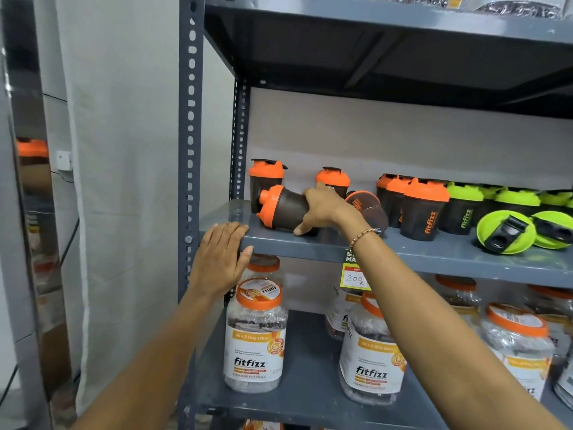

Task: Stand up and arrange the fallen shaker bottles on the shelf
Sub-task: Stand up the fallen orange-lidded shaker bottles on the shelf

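Observation:
On the grey metal shelf [310, 243] lies a fallen black shaker bottle with an orange lid [279, 207], its lid pointing left. My right hand [322, 209] is wrapped around its body. A second fallen orange shaker [367, 209] lies just behind my wrist, its base facing me. Two orange-lidded shakers stand upright behind, one at the far left [266, 178] and one behind my hand [334, 179]. My left hand [221, 259] rests flat on the shelf's front left edge. Two green-lidded shakers [507, 232] lie on their sides at the right.
Upright orange shakers [423, 209] and green shakers [465, 207] stand in rows further right. The shelf below holds several clear fitfizz jars [255, 336]. A price tag [355, 276] hangs from the shelf edge. A perforated upright post [189, 150] bounds the left side.

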